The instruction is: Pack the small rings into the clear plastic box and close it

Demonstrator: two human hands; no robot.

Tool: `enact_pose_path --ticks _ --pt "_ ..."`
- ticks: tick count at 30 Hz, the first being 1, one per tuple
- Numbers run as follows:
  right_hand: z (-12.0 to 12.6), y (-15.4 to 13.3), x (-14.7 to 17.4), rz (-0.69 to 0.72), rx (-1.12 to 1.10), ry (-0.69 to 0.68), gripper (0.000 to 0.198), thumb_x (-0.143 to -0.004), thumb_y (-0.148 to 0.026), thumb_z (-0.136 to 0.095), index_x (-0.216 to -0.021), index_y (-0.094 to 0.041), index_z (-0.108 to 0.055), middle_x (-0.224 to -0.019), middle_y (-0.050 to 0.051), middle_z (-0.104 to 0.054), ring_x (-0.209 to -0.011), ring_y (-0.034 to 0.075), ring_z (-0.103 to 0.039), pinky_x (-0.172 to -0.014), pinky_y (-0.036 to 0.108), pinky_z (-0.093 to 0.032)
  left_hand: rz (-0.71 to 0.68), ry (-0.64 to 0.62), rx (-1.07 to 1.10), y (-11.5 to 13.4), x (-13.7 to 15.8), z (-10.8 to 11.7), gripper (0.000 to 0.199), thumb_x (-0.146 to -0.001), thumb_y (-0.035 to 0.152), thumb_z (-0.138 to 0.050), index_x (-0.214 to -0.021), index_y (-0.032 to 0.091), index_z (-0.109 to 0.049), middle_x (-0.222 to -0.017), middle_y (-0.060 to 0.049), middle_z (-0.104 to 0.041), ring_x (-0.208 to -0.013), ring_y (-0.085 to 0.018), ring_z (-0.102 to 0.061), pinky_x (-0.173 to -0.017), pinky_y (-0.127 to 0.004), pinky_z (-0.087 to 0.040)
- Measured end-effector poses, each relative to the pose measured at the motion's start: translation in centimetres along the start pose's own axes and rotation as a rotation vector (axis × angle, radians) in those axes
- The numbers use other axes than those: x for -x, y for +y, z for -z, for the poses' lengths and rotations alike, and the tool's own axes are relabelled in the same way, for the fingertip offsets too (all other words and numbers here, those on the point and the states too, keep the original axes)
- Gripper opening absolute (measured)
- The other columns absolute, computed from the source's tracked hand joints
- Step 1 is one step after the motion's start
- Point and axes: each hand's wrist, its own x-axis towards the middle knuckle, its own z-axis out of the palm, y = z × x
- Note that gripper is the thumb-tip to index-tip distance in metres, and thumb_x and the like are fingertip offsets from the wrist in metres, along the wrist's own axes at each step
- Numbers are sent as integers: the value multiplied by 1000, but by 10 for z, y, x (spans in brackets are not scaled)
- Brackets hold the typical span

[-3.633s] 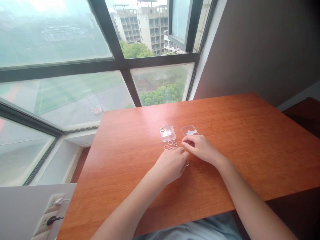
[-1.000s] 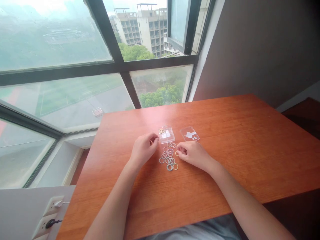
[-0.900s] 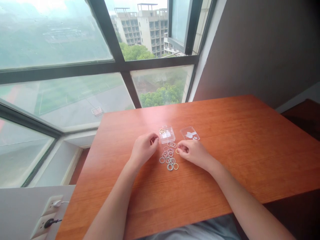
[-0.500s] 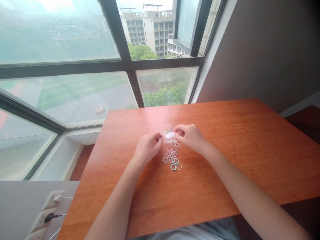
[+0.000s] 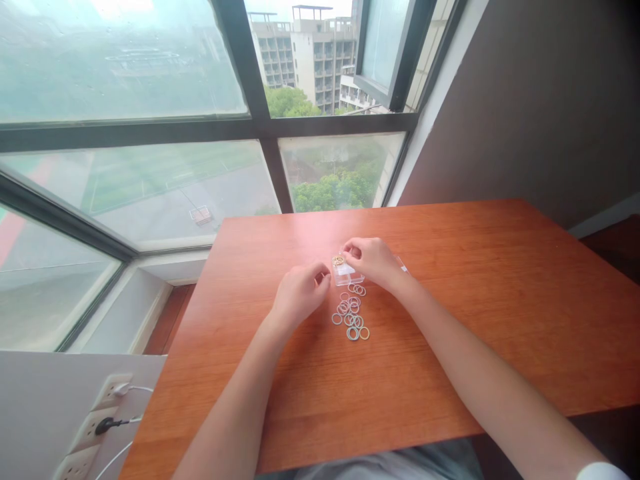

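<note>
A small clear plastic box (image 5: 349, 280) sits on the table between my hands, with a few gold-coloured rings (image 5: 339, 260) in its far left part. My left hand (image 5: 300, 292) is curled beside the box's left side, thumb and fingertips together; what they hold, if anything, is too small to tell. Over the box's far side, my right hand (image 5: 374, 265) is pinched close to the gold rings, its fingertips partly hidden. A clear edge (image 5: 401, 265), possibly the box's lid, shows behind my right wrist. Several pale rings (image 5: 354, 304) lie loose on the near side of the box.
The brown wooden table (image 5: 500, 300) stands against a dark-framed window (image 5: 200, 133). To the lower left are wall sockets (image 5: 90, 427) with plugs and cables. A grey wall (image 5: 540, 100) rises at the right.
My right hand has moved from the box's right edge to over its far side, near the gold rings. The clear edge behind the wrist has come into view. My left hand stays beside the box.
</note>
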Motion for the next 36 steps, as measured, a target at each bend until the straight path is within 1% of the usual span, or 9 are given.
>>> enact_pose_path --ticks 4,6,8,11,15,22,30,33,36 --pt "5 4 12 -22 -29 24 14 -81 -29 -60 -82 -19 -71 -66 0 -67 -61 12 -57 -59 24 -36 -49 -62 -16 10 2 3 13 -84 19 -52 -83 20 -64 -74 -1 -68 -62 -12 -57 -58 -22 -38" --pt "8 6 21 -39 -51 32 13 -81 -28 -60 -82 -20 -71 -65 -1 -67 -60 12 -57 -59 23 -36 -116 -160 -35 20 6 4 12 -84 19 -52 -83 20 -64 -75 0 -68 -61 -12 -57 -57 -22 -37" --pt "10 8 30 -45 -82 36 12 -80 -26 -60 -81 -20 -70 -64 -2 -66 -59 12 -57 -59 23 -37 -235 -297 -76 33 11 1 11 -84 19 -54 -79 21 -63 -77 0 -68 -63 -12 -58 -56 -23 -36" --pt "14 11 42 -42 -126 41 12 -81 -26 -59 -80 -20 -69 -63 -2 -65 -58 11 -56 -58 22 -37 -349 -417 -205 50 19 -6 8 -82 18 -57 -76 20 -62 -79 -2 -68 -66 -15 -60 -53 -24 -35" --pt "18 12 52 -32 -150 51 11 -81 -25 -59 -80 -19 -68 -61 -3 -63 -56 11 -54 -58 22 -38 -443 -475 -382 62 25 -17 10 -86 18 -53 -80 18 -62 -78 -6 -66 -66 -18 -62 -53 -26 -39" --pt "14 13 59 -34 -187 64 10 -80 -24 -59 -80 -19 -68 -63 -2 -64 -58 11 -54 -59 22 -38 -515 -487 -461 68 27 -26 13 -79 6 -52 -79 16 -59 -76 -6 -66 -64 -19 -64 -50 -27 -39" --pt "15 15 61 -39 -221 64 10 -80 -23 -59 -79 -19 -68 -63 -2 -64 -59 11 -54 -59 22 -39 -494 -485 -388 65 25 -26 12 -88 19 -51 -78 17 -57 -78 -5 -66 -62 -17 -63 -51 -27 -38" --pt "15 17 61 -45 -238 43 10 -81 -24 -59 -80 -19 -68 -65 -2 -66 -59 11 -54 -59 22 -40 -446 -409 -324 58 20 -24 12 -87 18 -50 -79 19 -57 -79 -3 -66 -66 -16 -62 -52 -25 -36" --pt "17 16 62 -45 -252 -15 10 -81 -24 -59 -79 -18 -68 -62 -2 -63 -58 11 -54 -57 22 -37 -334 -235 -210 45 13 -18 11 -87 17 -49 -83 20 -59 -81 0 -67 -67 -12 -60 -55 -23 -36"
